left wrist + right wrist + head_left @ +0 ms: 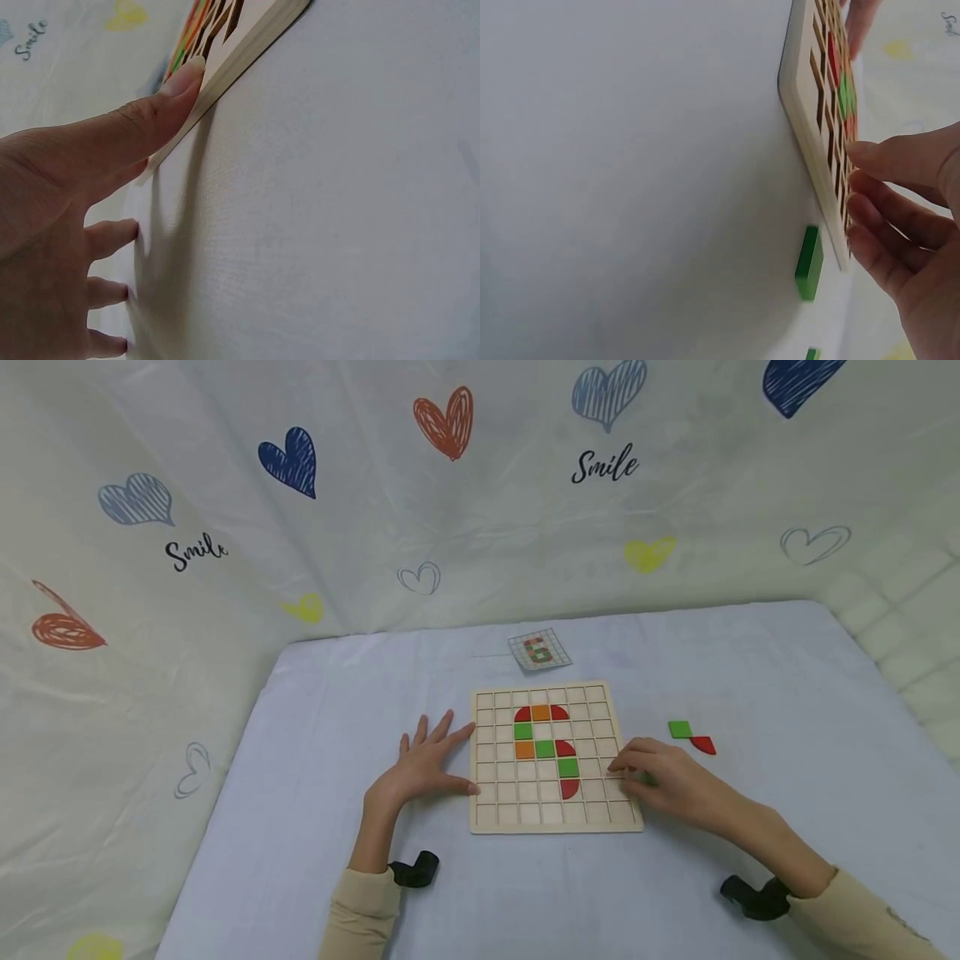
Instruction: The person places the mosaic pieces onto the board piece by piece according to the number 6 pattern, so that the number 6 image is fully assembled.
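A square wooden grid board (pixel 504 814) lies on the table, with red, orange and green tiles (pixel 568 767) set in some of its cells. My left hand (pixel 423 768) has its fingers spread at the board's left edge. In the left wrist view its thumb (pixel 142 124) touches the rim. At the right edge, my right hand (pixel 671 781) has loosely bent fingers, and no tile shows between them. A green tile (pixel 809 262) lies on the table beneath that hand. Beyond it are another green square tile (pixel 679 729) and a red quarter-round tile (pixel 703 744).
A small card (pixel 540 650) printed with a coloured tile pattern lies behind the board. White cloth (pixel 360 685) covers the table. A white curtain (pixel 510 510) with printed hearts and words hangs behind. Both wrists carry black devices (pixel 420 868).
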Demonstrator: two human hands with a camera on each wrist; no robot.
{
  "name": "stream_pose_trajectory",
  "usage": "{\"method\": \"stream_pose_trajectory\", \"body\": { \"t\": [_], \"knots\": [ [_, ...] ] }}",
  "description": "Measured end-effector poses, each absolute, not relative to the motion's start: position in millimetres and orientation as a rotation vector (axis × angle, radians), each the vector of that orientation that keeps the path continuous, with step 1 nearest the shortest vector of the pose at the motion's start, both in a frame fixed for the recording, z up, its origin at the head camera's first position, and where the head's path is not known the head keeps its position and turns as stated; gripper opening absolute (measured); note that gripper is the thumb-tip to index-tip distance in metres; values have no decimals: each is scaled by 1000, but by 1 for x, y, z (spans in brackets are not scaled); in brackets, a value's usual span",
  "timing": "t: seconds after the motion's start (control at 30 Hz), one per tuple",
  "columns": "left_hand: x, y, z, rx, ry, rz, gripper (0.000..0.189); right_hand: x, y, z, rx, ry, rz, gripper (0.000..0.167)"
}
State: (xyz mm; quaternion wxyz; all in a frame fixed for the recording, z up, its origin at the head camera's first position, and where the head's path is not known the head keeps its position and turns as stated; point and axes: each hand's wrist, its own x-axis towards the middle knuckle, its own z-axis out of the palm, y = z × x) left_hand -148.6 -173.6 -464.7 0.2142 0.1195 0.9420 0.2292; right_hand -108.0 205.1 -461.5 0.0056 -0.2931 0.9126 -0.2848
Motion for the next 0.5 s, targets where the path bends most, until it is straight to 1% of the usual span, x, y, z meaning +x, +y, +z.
{"method": "stream_pose_trajectory", "body": {
  "t": [0.33, 0.5],
  "knots": [
    [-150, -174, -466, 325, 2605, 652, 97, -102, 236, -468, -974, 3020, -813, 37],
    [-149, -174, -464, 320, 2596, 656, 97, -101, 242, -470, -902, 3066, -744, 34]
  ]
}}
